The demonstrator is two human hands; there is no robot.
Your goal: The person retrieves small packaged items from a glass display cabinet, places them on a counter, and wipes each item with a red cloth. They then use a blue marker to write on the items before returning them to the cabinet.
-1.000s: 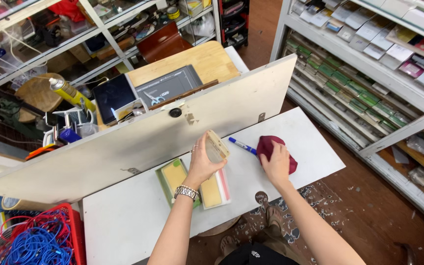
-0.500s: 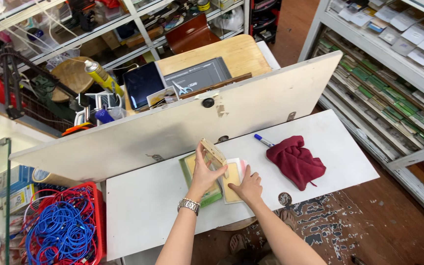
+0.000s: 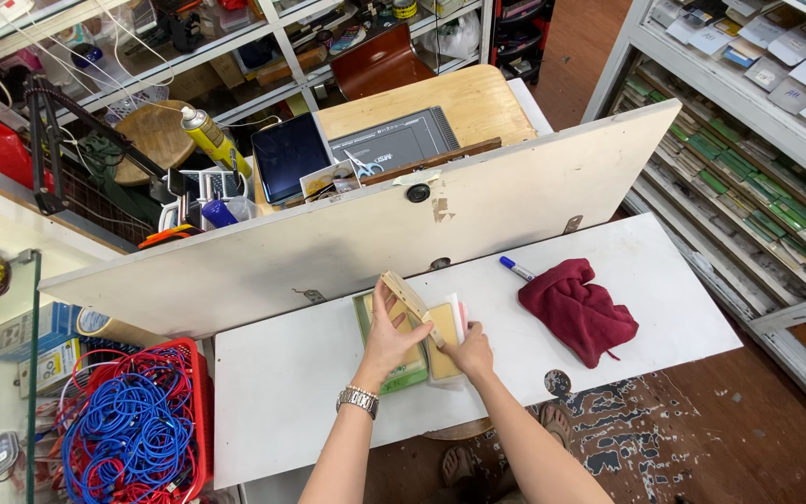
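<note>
Currently the left hand [image 3: 390,338] tilts a thin wooden board [image 3: 409,302] up mid-table [image 3: 291,392], right hand [image 3: 470,355] pressing the card stack [image 3: 442,347]; tipped further, the board could slip onto the cards.

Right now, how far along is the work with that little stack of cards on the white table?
Done: the maroon cloth and blue marker lie set aside. In hand: the left hand tilts a tan card up off the green-edged stack, while the right hand presses the tan sheets beside it. Left: the stack is unsorted.
</note>
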